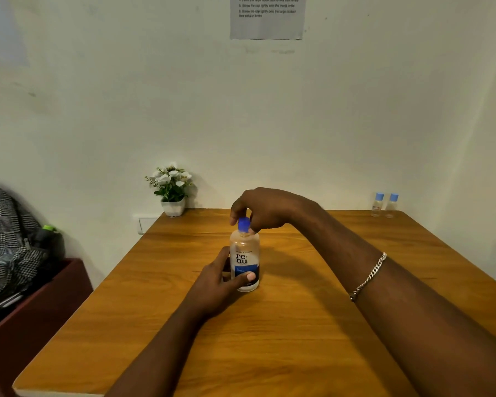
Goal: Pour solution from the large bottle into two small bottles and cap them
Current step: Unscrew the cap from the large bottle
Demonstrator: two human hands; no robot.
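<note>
The large clear bottle (245,250) with a white and blue label stands upright in the middle of the wooden table (298,325). My left hand (221,279) wraps around its lower body. My right hand (261,209) comes from above, and its fingertips pinch the bottle's blue cap (243,224), which sits on the neck. Two small clear bottles (384,205) with light blue caps on stand side by side at the table's far right corner, near the wall.
A small white pot of white flowers (171,190) stands at the table's far left corner. A checked bag (9,239) lies on a dark red cabinet (40,305) to the left. A printed sheet (267,17) hangs on the wall.
</note>
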